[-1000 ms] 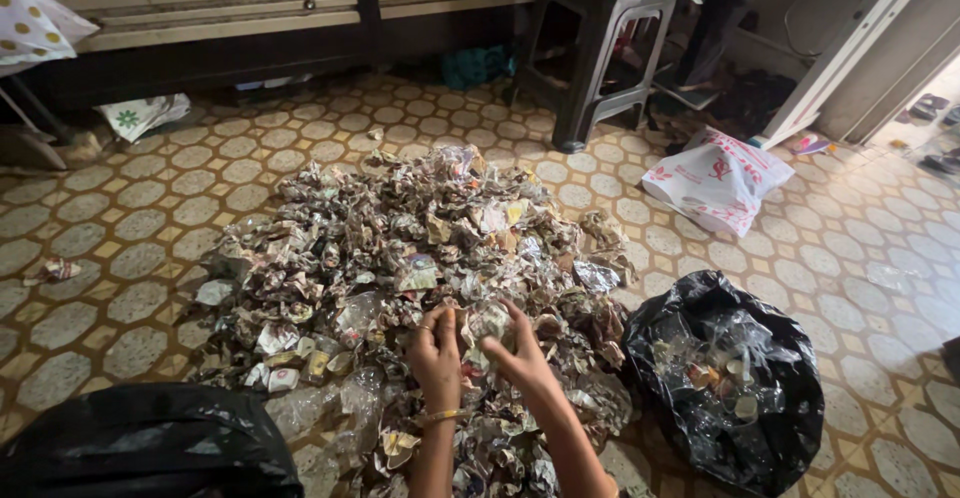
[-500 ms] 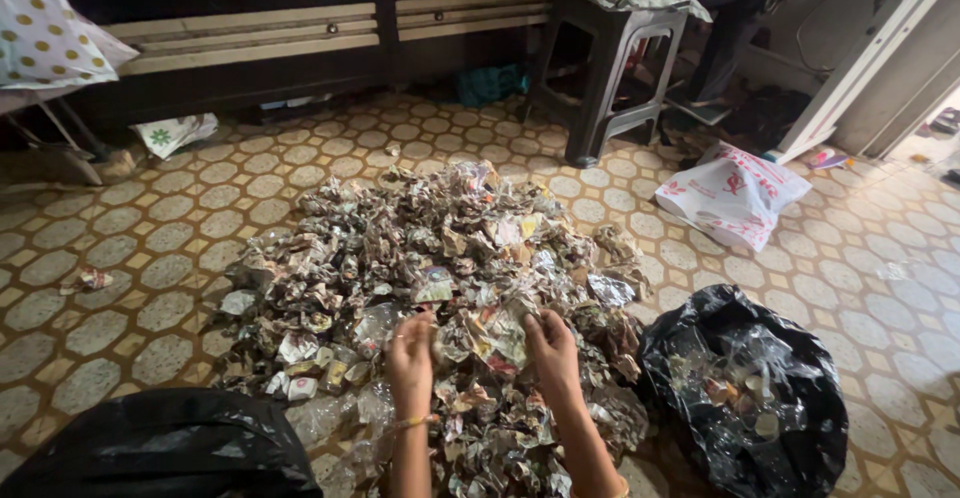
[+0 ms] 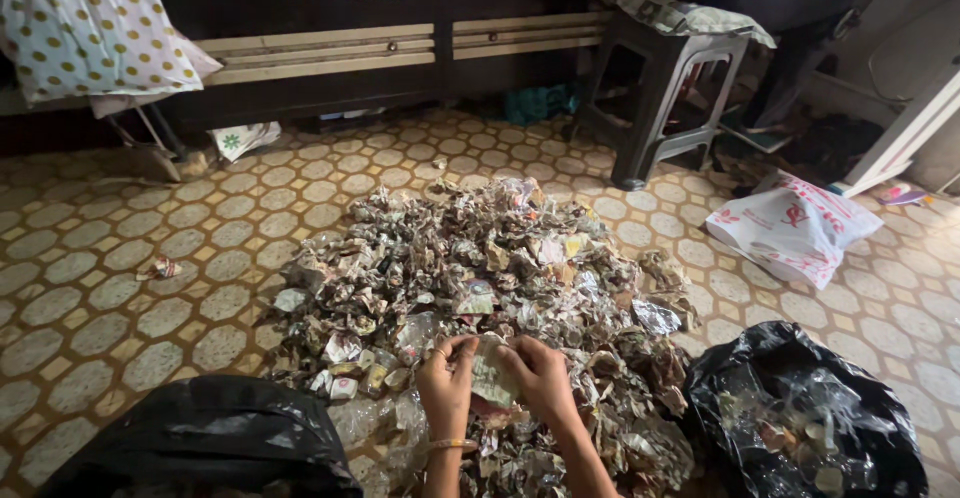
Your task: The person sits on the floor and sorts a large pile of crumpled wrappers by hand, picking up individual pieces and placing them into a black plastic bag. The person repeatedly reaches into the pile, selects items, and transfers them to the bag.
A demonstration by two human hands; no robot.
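A crumpled pale-green paper wrapper [image 3: 492, 373] sits pinched between my left hand [image 3: 447, 383] and right hand [image 3: 543, 378], fingers of both closed on its edges, at the near side of a large heap of crushed foil and paper wrappers [image 3: 480, 288] on the patterned tile floor [image 3: 120, 288]. I see an open black plastic bag [image 3: 800, 418] just right of the heap and another black bag [image 3: 200, 443] at lower left.

Colours and patterns on a tiled floor strewn with wrappers

Beige and tan honeycomb floor [image 3: 120, 288]; silvery, brown and yellow crumpled wrappers [image 3: 480, 268]; two glossy black bags [image 3: 200, 438] [image 3: 800, 408]; white bag with red print [image 3: 795, 228]; white cloth with gold dots [image 3: 90, 28]; dark grey stool [image 3: 665, 98].
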